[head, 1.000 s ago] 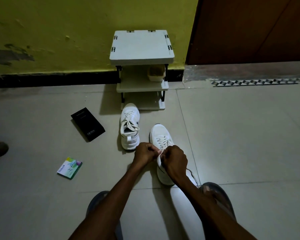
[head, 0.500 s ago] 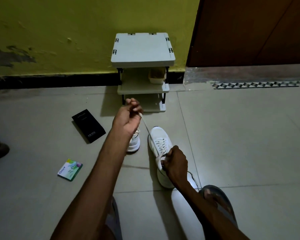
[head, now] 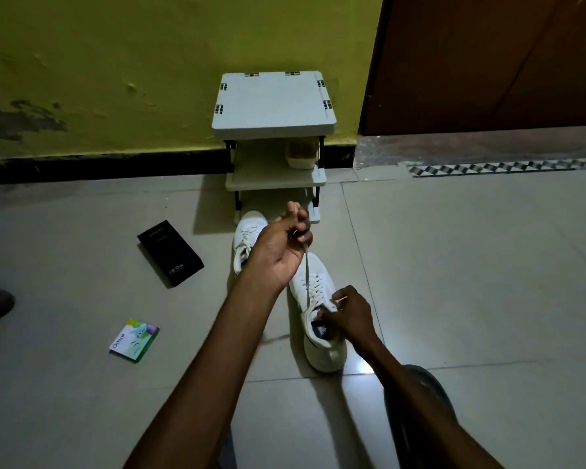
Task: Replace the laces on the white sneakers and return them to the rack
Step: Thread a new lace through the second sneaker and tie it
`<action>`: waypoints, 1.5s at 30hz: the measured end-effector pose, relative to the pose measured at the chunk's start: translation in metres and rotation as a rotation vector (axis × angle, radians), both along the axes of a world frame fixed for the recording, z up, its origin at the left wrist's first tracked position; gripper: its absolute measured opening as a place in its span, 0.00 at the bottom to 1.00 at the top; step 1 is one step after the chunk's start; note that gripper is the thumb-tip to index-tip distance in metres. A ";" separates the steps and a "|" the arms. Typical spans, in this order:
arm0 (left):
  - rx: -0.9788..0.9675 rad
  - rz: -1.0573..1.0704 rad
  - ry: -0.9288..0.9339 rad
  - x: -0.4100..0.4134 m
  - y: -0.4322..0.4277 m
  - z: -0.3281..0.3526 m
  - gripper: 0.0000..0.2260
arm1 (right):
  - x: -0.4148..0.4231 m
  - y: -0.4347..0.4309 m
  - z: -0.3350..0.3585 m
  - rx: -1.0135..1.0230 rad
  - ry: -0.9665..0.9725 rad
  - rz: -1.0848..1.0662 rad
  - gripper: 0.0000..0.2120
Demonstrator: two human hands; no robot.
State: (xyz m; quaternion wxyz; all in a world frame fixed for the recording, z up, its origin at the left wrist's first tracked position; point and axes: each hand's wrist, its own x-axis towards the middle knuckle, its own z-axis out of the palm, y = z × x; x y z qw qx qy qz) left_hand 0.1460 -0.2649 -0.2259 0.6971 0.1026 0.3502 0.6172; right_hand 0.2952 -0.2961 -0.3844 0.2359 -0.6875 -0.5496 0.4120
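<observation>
1. The left hand (head: pixel 279 243) is raised above the floor, its fingers curled tight round a white lace (head: pixel 306 269), which runs taut and nearly straight down from the fist to the eyelets below
2. That lace enters the near sneaker (head: pixel 326 356), a white shoe standing on the floor tiles (head: pixel 471 265) with its toe towards the wall and its heel towards the person
3. The right hand (head: pixel 351 314) grips the near sneaker at the top of the lacing, fingers curled over the collar by the tongue; whether it also pinches a lace end I cannot tell
4. The far sneaker (head: pixel 247 228), also white and laced, stands just beside the near one on its left and further forward, partly hidden behind the left hand
5. The rack (head: pixel 273 103), a small white unit with 3 shelves on dark legs, stands against the yellow-green wall (head: pixel 149 62), just beyond the far sneaker; neither shoe is on it
6. A pale tub (head: pixel 301 154) sits on the middle shelf at the right
7. A black box (head: pixel 170 253) lies on the tiles left of the sneakers, and a green and white packet (head: pixel 134 340) lies nearer the person
8. A brown door (head: pixel 487 62) fills the upper right
</observation>
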 end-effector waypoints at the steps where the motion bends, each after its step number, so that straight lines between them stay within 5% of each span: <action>1: 0.011 -0.011 0.066 -0.002 -0.001 -0.002 0.06 | 0.005 0.003 0.003 -0.053 -0.050 0.049 0.28; 5: 0.024 -0.035 0.304 -0.001 -0.005 -0.011 0.04 | 0.020 0.011 0.005 -0.225 -0.324 0.238 0.19; 12: 0.166 -0.099 0.799 0.003 -0.008 -0.022 0.06 | 0.033 0.031 0.036 -0.328 -0.359 0.303 0.15; 23: 0.236 -0.065 0.806 0.006 -0.007 -0.008 0.04 | 0.030 0.041 0.125 -0.227 0.290 0.266 0.06; 27: 0.248 -0.064 0.799 0.005 -0.008 -0.007 0.04 | 0.026 0.038 0.091 -0.177 -0.033 0.248 0.05; 29: 0.244 -0.063 0.809 0.004 -0.009 -0.008 0.04 | 0.022 0.031 0.063 -0.198 -0.276 0.296 0.21; 32: 0.244 -0.062 0.821 0.003 -0.010 -0.011 0.04 | 0.014 0.018 0.034 -0.167 -0.342 0.364 0.34; 36: 0.255 -0.071 0.854 0.002 -0.010 -0.016 0.03 | 0.013 0.011 0.026 -0.063 -0.384 0.418 0.18; 45: 0.243 -0.092 0.893 0.001 -0.010 -0.023 0.03 | 0.030 0.016 0.008 -0.243 -0.417 0.353 0.13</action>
